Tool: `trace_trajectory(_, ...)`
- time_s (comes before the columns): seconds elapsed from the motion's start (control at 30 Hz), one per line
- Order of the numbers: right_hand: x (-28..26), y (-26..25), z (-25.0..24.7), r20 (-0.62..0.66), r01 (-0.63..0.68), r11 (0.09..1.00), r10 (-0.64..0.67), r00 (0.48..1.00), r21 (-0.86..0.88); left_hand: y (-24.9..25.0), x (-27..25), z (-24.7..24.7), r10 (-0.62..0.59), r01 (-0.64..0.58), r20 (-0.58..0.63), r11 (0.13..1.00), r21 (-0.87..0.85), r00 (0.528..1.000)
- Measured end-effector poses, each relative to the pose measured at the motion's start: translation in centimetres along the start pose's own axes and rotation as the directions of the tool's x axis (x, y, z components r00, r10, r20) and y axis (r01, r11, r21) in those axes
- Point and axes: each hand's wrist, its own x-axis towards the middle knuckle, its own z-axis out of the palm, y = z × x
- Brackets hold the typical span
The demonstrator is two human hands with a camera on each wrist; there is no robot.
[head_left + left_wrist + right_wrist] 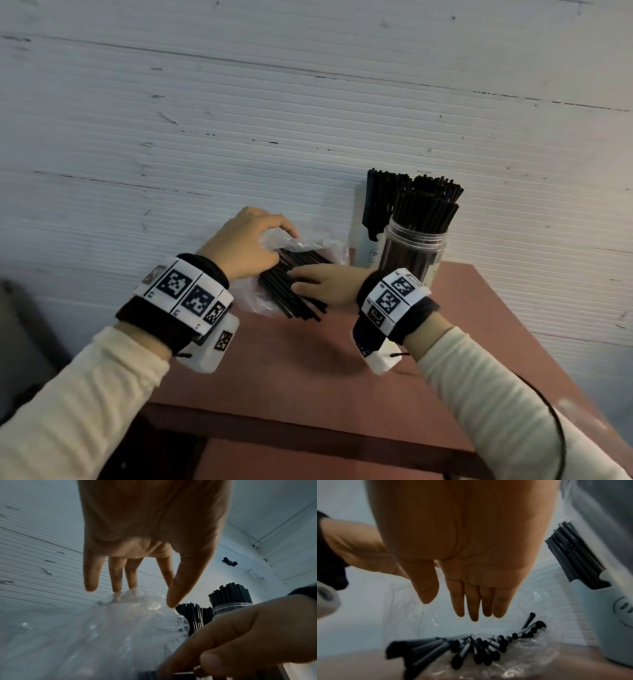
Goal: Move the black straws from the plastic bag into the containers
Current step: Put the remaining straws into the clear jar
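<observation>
A loose bundle of black straws point(298, 307) lies in a clear plastic bag point(310, 245) on the red-brown table point(308, 373); their ends poke out of the bag's mouth point(471, 649). My left hand point(270, 245) arches over the bag's crumpled upper film point(102, 628), its fairly straight fingertips point(116, 588) touching it. My right hand point(303, 279) lies flat on the straws with its fingers straight and together point(474, 612). To the right stand a clear jar point(412, 255) packed with upright straws and a white container point(364, 246) behind it, also holding straws.
A ribbed white wall rises directly behind the bag and containers. The table's near half is bare wood, and its right edge runs just past the jar. Both wrists wear marker bands, and a black cable hangs from the right sleeve.
</observation>
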Motion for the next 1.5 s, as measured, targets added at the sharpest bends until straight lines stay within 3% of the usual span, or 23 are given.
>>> trace_trajectory(0.1, 1.9, -0.3, -0.1, 0.023, -0.061, 0.995, 0.062, 0.998, -0.077, -0.5, -0.5, -0.4, -0.007, 0.007, 0.024, 1.0, -0.015, 1.0)
trace_trajectory(0.33, 6.7, 1.9, 0.5, -0.102, -0.273, 0.928, 0.255, 0.961, -0.252, -1.9, 0.4, -0.7, -0.051, 0.052, 0.02, 0.997, -0.056, 0.999)
trace_trajectory(0.47, 8.8, 3.3, 0.7, -0.134, -0.289, 0.935, 0.266, 0.955, -0.205, -2.9, 1.4, -0.3, -0.073, 0.078, 0.053, 0.993, -0.093, 0.996)
trace_trajectory(0.67, 7.7, 2.1, 0.5, -0.128, -0.332, 0.885, 0.307, 0.943, -0.327, -3.7, 1.8, -0.1, -0.093, 0.099, 0.053, 0.987, -0.127, 0.994)
trace_trajectory(0.93, 7.4, 1.7, 0.1, -0.081, -0.277, 0.916, 0.265, 0.961, -0.289, -4.4, 2.4, 0.5, -0.084, 0.106, 0.216, 0.99, -0.091, 0.973)
trace_trajectory(1.5, 5.9, 2.0, 0.2, -0.074, -0.139, 0.976, 0.129, 0.989, -0.167, -4.2, 2.6, 0.0, -0.123, 0.126, 0.055, 0.99, -0.065, 0.991)
